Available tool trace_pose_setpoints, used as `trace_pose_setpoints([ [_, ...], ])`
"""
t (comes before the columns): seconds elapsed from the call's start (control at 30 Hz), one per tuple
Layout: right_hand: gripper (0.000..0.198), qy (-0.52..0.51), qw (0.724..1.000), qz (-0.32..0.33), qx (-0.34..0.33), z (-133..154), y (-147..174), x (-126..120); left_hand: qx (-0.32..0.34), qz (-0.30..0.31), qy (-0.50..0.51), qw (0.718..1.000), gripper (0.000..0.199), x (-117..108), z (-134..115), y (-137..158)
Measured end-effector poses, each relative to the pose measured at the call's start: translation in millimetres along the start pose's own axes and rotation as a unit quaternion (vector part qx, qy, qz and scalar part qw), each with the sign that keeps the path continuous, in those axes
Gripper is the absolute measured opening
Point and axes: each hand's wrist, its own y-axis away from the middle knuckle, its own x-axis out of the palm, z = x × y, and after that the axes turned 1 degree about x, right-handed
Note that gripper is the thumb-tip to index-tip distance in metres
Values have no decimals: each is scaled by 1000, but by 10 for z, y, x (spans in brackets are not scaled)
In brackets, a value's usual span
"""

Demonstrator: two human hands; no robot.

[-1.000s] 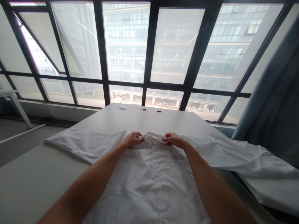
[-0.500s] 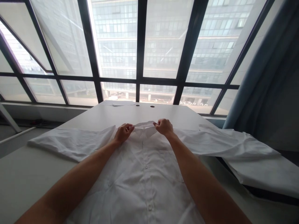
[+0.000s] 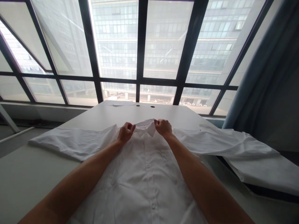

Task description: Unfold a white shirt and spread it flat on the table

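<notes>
A white button-up shirt (image 3: 140,174) lies front side up, its collar toward the window and its sleeves spread to both sides. The left side of the collar is pinched in my left hand (image 3: 126,132), fingers closed. My right hand (image 3: 163,127) grips the collar's other side in a closed pinch. Between the two hands the collar (image 3: 144,125) is lifted a little and its points show. Several buttons run down the middle of the shirt front. The lower hem is out of view.
The white table (image 3: 86,119) reaches to the window, with two round holes near its far edge. Flat white sheets (image 3: 119,103) lie at the far left corner. A dark-edged white item (image 3: 261,177) sits under the right sleeve. A blue-grey curtain (image 3: 252,74) hangs at right.
My left hand has shifted slightly to the right, closer to my right hand. The collar stands up more, its points are clearer, and the shirt front has moved slightly.
</notes>
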Motion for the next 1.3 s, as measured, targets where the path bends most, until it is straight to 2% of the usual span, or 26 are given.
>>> trace_pose_setpoints([
  [0.17,20,-103,995,-3,-7,-37,-72,75,-56,32,38,997,35,-27,-60,34],
  [0.27,17,-169,985,21,-27,-66,-111,120,-80,58,71,993,39,-52,-101,59],
  [0.37,5,-137,989,15,-48,-89,-112,130,-64,70,39,995,43,-106,-110,41],
  [0.53,3,-14,999,-30,-32,-107,-51,77,3,-21,-134,991,49,-246,-74,-71],
  [0.73,22,-6,998,-39,-38,-38,-30,74,-10,-65,-135,989,50,-308,-114,-105],
  [0.83,15,-54,998,-4,-9,-59,-73,108,-30,-71,-97,992,49,-306,-158,-95],
  [0.93,17,-145,989,20,7,-103,-115,139,-127,-35,3,991,44,-291,-188,-109],
  [1.03,20,-252,966,35,43,-95,-124,124,-245,-6,159,957,28,-243,-201,-150],
  [1.1,25,-327,940,61,76,-50,-113,84,-275,-4,259,926,26,-190,-195,-175],
  [1.17,33,-393,911,88,89,9,-97,35,-251,1,316,915,40,-126,-168,-177],
  [1.23,45,-430,894,107,73,65,-84,-2,-192,32,310,930,60,-65,-115,-146],
  [1.3,50,-404,906,115,50,107,-72,-16,-129,97,249,955,75,-23,-48,-87],
])
